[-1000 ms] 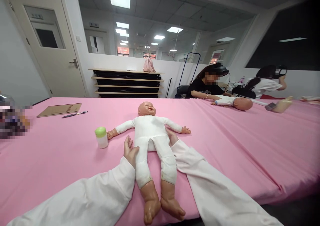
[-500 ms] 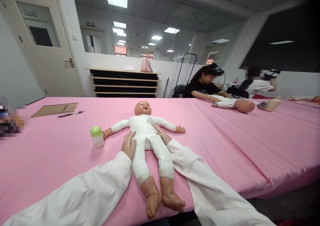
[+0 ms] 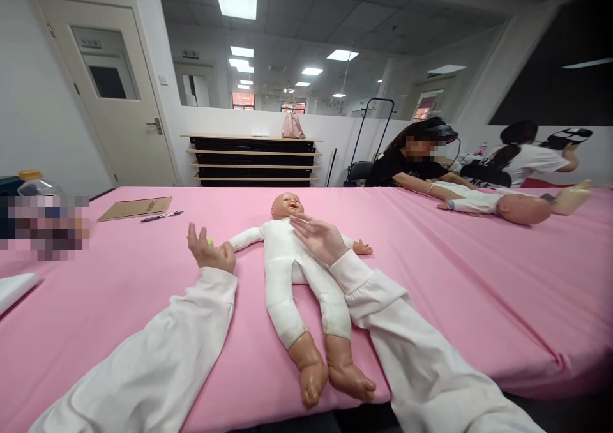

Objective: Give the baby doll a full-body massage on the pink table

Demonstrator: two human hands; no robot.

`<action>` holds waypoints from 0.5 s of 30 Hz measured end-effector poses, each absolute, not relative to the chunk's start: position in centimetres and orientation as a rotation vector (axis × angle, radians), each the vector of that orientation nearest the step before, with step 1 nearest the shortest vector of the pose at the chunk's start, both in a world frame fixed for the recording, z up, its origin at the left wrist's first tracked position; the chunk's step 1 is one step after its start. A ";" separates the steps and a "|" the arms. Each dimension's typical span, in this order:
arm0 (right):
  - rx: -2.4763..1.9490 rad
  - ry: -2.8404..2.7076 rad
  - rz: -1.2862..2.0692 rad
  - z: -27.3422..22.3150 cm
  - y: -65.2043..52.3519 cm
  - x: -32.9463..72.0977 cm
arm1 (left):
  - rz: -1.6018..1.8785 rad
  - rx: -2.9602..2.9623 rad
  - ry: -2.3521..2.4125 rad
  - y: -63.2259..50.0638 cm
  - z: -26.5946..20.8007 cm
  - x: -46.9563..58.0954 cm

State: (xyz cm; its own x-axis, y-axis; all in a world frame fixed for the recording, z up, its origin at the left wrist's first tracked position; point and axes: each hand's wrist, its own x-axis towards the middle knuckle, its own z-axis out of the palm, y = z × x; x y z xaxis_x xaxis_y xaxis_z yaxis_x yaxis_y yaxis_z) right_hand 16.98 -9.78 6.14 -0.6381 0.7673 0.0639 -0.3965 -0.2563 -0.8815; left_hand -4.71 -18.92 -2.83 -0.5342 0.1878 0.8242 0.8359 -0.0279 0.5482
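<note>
A baby doll [image 3: 279,248] with a white cloth body lies on its back, head away from me and feet toward me. My left hand [image 3: 213,249] is raised beside the doll's hand on the left, fingers apart and curving upward. Behind it, only a bit of the green lid [image 3: 209,241] of a small jar shows; the rest is hidden, and whether I touch it cannot be seen. Over the doll's chest and belly, my right hand [image 3: 320,238] is tilted with the palm partly turned up, fingers stretched out and holding nothing.
On the pink tablecloth [image 3: 431,292] lie a brown notebook [image 3: 134,208] and a pen [image 3: 163,216]. A bottle with an orange cap [image 3: 31,175] stands at left. Across the table, a person [image 3: 416,158] handles another doll [image 3: 522,208], near a beige bottle [image 3: 572,198].
Both hands have left the doll's sides. My left hand moved left to the green-lidded jar, now mostly hidden. My right hand rose and turned over the torso. The view shifted left.
</note>
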 end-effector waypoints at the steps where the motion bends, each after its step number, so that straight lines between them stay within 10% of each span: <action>1: -0.411 -1.184 2.124 6.3 -10.1 16.2 | -1.592 -1.007 -1.774 -19.0 -2.8 -5.0; 6: -0.297 -1.029 2.672 4.1 -11.7 12.9 | -1.558 -0.758 -1.903 -18.9 -3.2 -4.2; 15: -0.443 -0.775 2.701 1.4 -11.9 12.2 | -1.738 -0.793 -2.147 -18.8 -3.7 -5.2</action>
State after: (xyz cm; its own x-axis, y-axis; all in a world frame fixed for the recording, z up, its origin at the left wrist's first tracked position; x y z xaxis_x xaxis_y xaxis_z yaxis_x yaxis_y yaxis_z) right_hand 12.18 -11.92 1.35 -0.9087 0.3611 -0.2097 -0.1948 -0.8108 -0.5519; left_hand -5.17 -18.81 -3.68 -0.8149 0.2451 0.5253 0.5648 0.1319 0.8146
